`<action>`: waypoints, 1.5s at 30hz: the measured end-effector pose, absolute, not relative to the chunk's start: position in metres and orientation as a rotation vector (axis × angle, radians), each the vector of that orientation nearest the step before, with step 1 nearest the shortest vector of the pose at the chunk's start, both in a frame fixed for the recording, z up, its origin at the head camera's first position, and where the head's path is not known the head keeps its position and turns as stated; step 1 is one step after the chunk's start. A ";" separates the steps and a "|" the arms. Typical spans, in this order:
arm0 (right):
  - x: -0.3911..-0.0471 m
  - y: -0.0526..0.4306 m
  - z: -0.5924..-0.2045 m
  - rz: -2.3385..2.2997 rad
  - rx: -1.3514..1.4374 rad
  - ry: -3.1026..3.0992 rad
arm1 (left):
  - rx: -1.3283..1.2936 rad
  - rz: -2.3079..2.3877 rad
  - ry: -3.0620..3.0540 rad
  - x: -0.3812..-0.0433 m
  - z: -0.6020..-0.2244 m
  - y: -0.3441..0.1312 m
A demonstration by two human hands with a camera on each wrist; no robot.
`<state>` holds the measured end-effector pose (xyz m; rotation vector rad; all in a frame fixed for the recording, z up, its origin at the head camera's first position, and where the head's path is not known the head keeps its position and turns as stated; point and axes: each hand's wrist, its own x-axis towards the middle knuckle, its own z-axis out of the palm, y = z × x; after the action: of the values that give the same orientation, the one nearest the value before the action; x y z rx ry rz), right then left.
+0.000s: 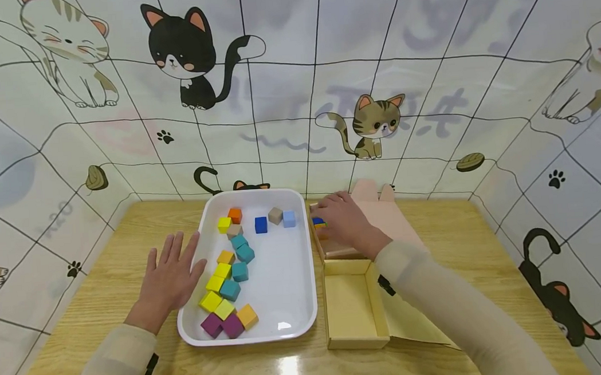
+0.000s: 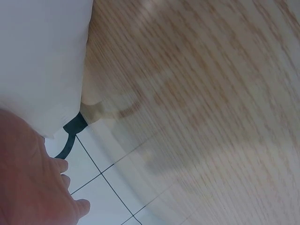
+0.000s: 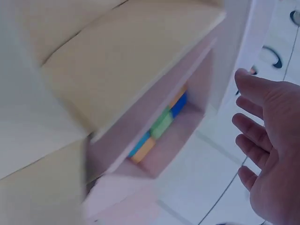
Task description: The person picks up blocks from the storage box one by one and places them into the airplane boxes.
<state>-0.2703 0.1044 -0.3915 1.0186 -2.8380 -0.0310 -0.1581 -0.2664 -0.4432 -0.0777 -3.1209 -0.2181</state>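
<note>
In the head view my left hand (image 1: pixel 169 278) lies with straight, spread fingers at the left side of a white tray (image 1: pixel 282 280); whether it touches the rim I cannot tell. Coloured cubes fill the tray's left part, among them yellow cubes (image 1: pixel 215 284), teal cubes (image 1: pixel 230 290) and purple cubes (image 1: pixel 232 326). A dark blue cube (image 1: pixel 261 225) sits farther back. My right hand (image 1: pixel 348 225) is over a pink box (image 1: pixel 335 249), hiding much of its inside. The right wrist view shows its loose fingers holding nothing, apart from a green block (image 3: pixel 161 124) and a blue block (image 3: pixel 179 104) inside that box.
Right of the tray, a yellow box (image 1: pixel 354 304) stands with its lid folded out under my right forearm. The pink lid (image 1: pixel 392 219) lies spread toward the back right. A cat-print cloth (image 1: pixel 284 85) rises behind the wooden table (image 1: pixel 493 290).
</note>
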 end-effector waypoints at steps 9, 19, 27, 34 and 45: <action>-0.234 0.036 -0.374 -0.048 1.384 -2.813 | -0.071 -0.212 -3.125 -0.159 -0.443 -0.266; -0.193 -0.016 -0.400 -0.262 1.842 -2.659 | -0.078 -0.199 -3.127 -0.159 -0.442 -0.266; -0.185 -0.027 -0.412 -0.304 1.917 -2.699 | -0.083 -0.217 -3.128 -0.159 -0.443 -0.267; -0.184 -0.029 -0.419 -0.313 1.973 -2.702 | -0.089 -0.232 -3.125 -0.158 -0.443 -0.267; -0.183 -0.030 -0.420 -0.321 1.987 -2.681 | -0.086 -0.210 -3.124 -0.158 -0.443 -0.267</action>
<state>-0.1826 -0.0297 -0.4203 1.9874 -2.6814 -0.3205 -0.1578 -0.2669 -0.4426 -0.0859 -3.1241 -0.2100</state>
